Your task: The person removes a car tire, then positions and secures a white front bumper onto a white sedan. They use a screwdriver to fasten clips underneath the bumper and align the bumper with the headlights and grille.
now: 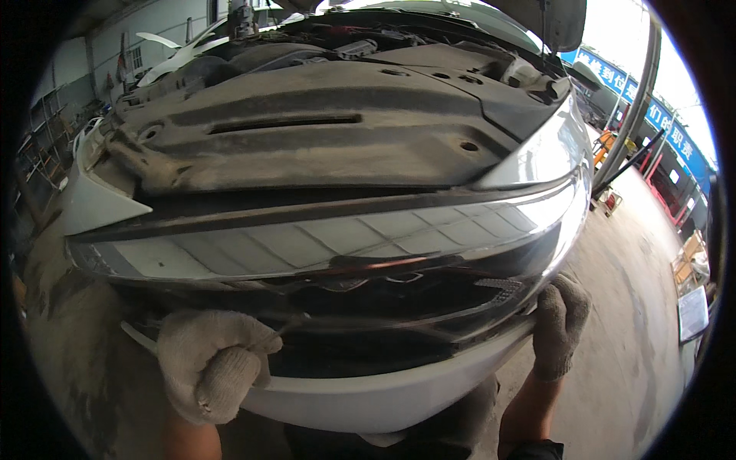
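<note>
A car's front bumper cover [383, 395], white along its lower edge with a dark grille [360, 318], spans the space between my hands. My left hand [218, 364], in a pale knitted glove, is closed at the bumper's left side, where the white edge runs behind it. A thin, dark strip sticks out beside its fingertips; its kind is unclear. At the right end, my right hand [561, 326], gloved alike, grips the bumper's outer edge, its fingertips partly hidden. Above the bumper lies a dusty black engine-bay cover [307, 153].
White front fender [537, 146] edges border the bay, and a raised hood [563, 27] is overhead. A metal post [644, 100] and blue banner [613, 80] stand right. Cardboard boxes [690, 257] lie farther right; shelving [46, 138] stands left. Concrete floor [629, 284] surrounds the car.
</note>
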